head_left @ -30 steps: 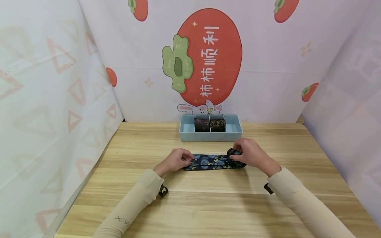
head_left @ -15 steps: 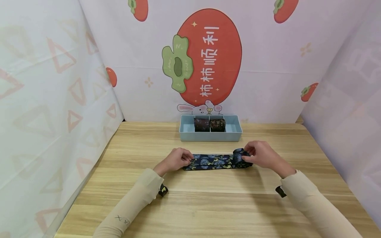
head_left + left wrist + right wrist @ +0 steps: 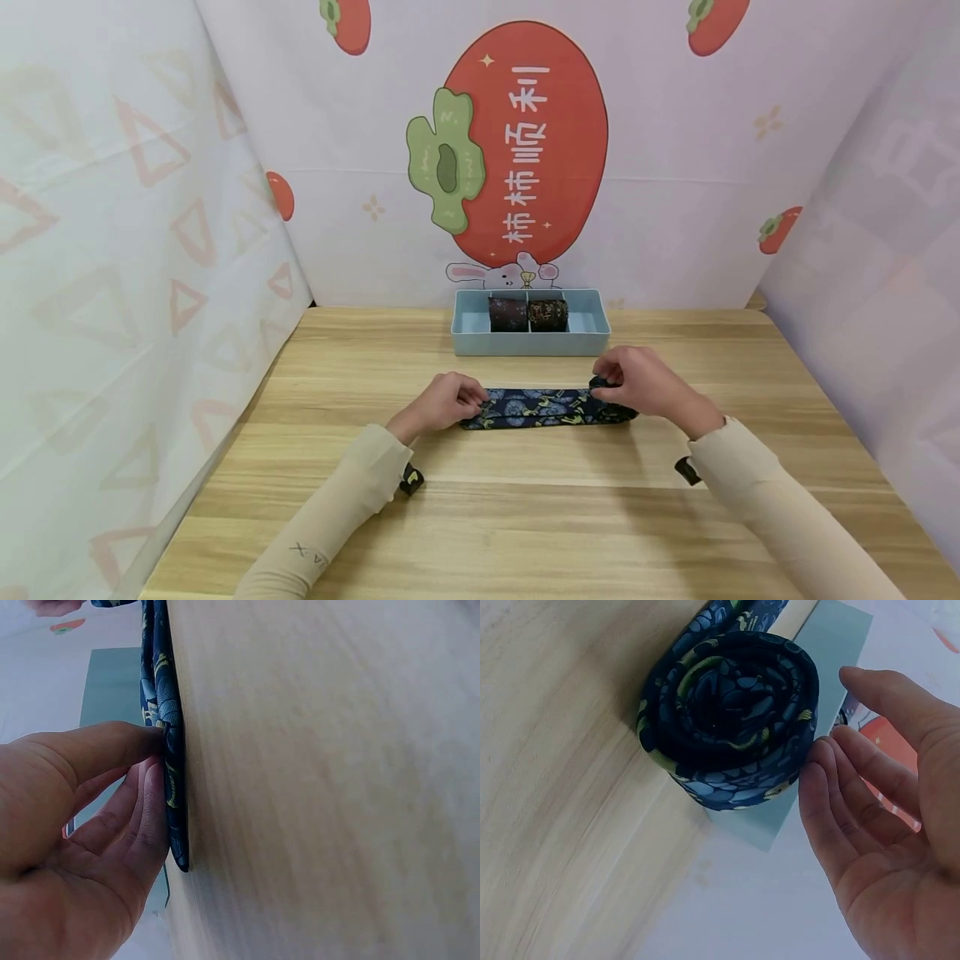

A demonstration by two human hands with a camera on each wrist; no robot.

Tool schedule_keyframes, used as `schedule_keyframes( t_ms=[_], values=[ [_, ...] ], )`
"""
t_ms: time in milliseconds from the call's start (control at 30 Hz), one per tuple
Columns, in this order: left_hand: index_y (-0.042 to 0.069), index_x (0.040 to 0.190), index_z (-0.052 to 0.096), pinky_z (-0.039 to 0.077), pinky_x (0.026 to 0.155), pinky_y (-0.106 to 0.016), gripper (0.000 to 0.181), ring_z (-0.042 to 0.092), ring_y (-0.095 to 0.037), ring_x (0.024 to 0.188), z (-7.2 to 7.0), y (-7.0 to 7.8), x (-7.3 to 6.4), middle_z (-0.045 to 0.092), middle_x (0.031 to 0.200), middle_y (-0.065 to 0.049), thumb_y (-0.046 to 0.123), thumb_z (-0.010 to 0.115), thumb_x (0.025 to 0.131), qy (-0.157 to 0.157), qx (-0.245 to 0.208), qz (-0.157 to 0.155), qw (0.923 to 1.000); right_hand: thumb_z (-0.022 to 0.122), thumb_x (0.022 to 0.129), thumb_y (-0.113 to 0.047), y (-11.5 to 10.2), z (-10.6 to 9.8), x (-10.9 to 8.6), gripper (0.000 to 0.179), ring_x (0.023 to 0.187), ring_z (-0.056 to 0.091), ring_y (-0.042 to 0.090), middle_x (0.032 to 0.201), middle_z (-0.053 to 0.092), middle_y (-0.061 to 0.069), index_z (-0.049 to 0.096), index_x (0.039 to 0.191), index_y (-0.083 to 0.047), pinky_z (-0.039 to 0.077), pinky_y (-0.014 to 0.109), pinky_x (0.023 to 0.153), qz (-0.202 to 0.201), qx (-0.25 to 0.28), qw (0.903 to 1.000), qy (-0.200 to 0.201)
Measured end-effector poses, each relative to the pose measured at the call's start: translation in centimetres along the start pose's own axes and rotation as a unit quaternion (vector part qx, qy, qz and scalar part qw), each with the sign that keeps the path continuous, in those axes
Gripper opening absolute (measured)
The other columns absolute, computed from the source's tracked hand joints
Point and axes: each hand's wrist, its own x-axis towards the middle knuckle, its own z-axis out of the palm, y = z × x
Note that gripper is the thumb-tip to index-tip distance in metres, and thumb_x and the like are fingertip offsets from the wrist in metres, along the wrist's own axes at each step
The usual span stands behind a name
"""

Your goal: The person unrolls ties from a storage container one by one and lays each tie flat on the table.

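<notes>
Two hands, one tie: the patterned tie (image 3: 536, 407) lies on the tabletop (image 3: 480, 533) in front of the blue tray (image 3: 530, 344), flat toward the tray's left end and coiled before its right end.
Left hand (image 3: 446, 401): in front of the tray's left end, thumb and bent fingers holding the flat end.
Right hand (image 3: 641, 385): at the coil (image 3: 727, 720), by the tray's right end — thumb spread away, fingers gently bent, nothing clasped.
Coil risk: it could slacken or unwind, as the thumb is not closed on it and the inner turns look bunched.
Layer risk: the strip looks doubled in the left wrist view, so one layer might slip over the other and the turns go crooked if pushed harder on one edge.
Flat-end risk: too light a hold may let the strip slide; too hard a tug may pucker it.
Tray rolls: a dark reddish roll (image 3: 509, 315) and a black-and-gold roll (image 3: 548, 315) sit in the tray's middle compartments, undersides hidden.
Hard to see: the right hand covers part of the coil from above — whether its fingertips press or merely hover, I cannot tell. The coil's core is lost in shadow.
Cut off: the left wrist view crops the right hand at its top edge.
</notes>
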Motion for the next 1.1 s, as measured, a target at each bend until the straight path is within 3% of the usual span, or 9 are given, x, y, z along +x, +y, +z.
schedule_keyframes(
  t_ms=[167,467,900,1100],
  values=[
    [0.008,0.112,0.08,0.062,0.082,-0.024,0.021,0.072,-0.007,0.087,0.0,0.0,0.0,0.08,0.101,-0.004,-0.002,0.073,0.094,0.0,0.0,0.003,1.0,0.087,0.087,-0.018,-0.1,0.3,0.3,0.021,0.08,0.064,0.011,0.089,0.073,0.002,0.077,0.099,-0.005,0.06,0.036,0.076,0.004,-0.001,1.0,0.0],
    [0.007,0.113,0.08,0.063,0.083,-0.026,0.021,0.073,-0.01,0.09,-0.2,-0.1,-0.1,0.08,0.103,-0.005,-0.001,0.072,0.095,0.0,-0.008,0.002,1.0,0.091,0.084,-0.022,0.4,0.1,-0.4,0.024,0.069,0.049,0.012,0.079,0.063,0.003,0.073,0.088,-0.008,0.046,0.029,0.065,0.015,-0.027,0.9994,0.017],
    [0.007,0.113,0.08,0.063,0.082,-0.027,0.022,0.073,-0.011,0.092,-1.4,-1.8,-0.9,0.08,0.104,-0.005,-0.002,0.071,0.094,0.005,0.0,0.006,1.0,0.086,0.088,-0.022,1.7,-0.8,-1.6,0.025,0.079,0.062,0.014,0.09,0.071,0.005,0.075,0.099,-0.004,0.058,0.037,0.073,0.054,-0.021,0.9983,0.001],
    [0.006,0.113,0.08,0.063,0.082,-0.027,0.022,0.074,-0.012,0.092,-2.1,-2.2,-1.4,0.08,0.104,-0.006,-0.002,0.071,0.095,0.007,0.006,0.001,1.0,0.085,0.089,-0.022,2.0,-1.0,-1.8,0.025,0.082,0.064,0.015,0.092,0.073,0.006,0.075,0.101,-0.003,0.058,0.038,0.075,0.058,-0.012,0.9982,-0.008]
  ],
)
